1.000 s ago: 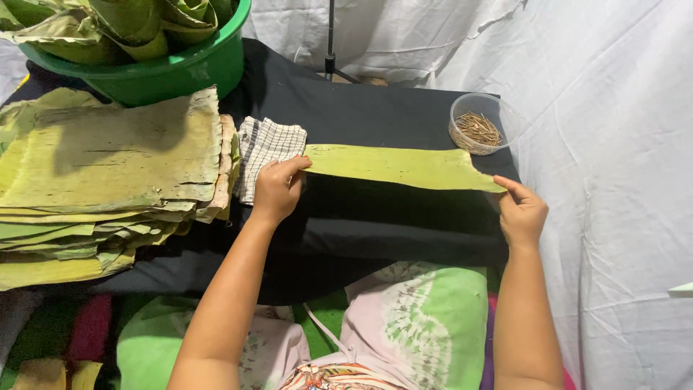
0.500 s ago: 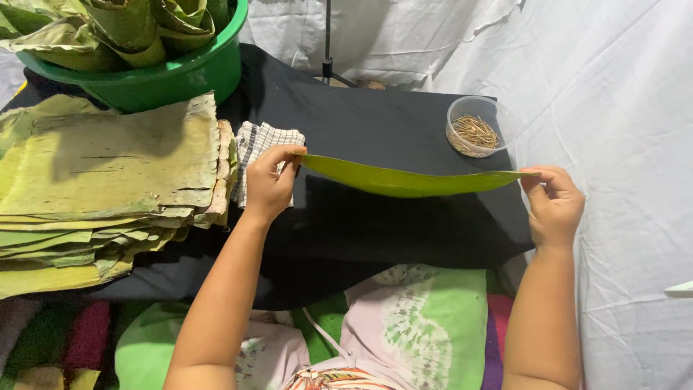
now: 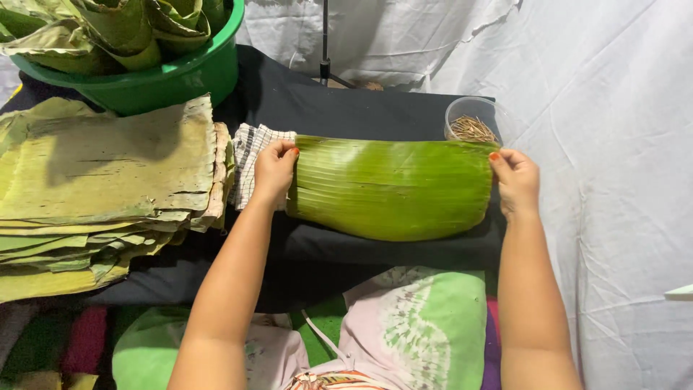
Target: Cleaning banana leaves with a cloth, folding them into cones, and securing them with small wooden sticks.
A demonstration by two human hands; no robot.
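A wide green banana leaf piece (image 3: 393, 186) is held up facing me over the black tabletop (image 3: 361, 108). My left hand (image 3: 274, 170) pinches its upper left corner. My right hand (image 3: 516, 180) pinches its upper right corner. The leaf hangs between both hands, its glossy ribbed face toward the camera and its lower edge curved.
A thick stack of leaf sheets (image 3: 101, 188) lies at the left. A checked cloth (image 3: 249, 155) lies beside it. A green basin (image 3: 159, 68) of folded leaves stands at the back left. A clear cup of thin sticks (image 3: 473, 123) stands at the back right. White fabric (image 3: 613, 144) hangs on the right.
The leaf was edge-on and nearly flat between my hands; it has now been turned up so its broad face shows. Both hands kept their hold on its corners.
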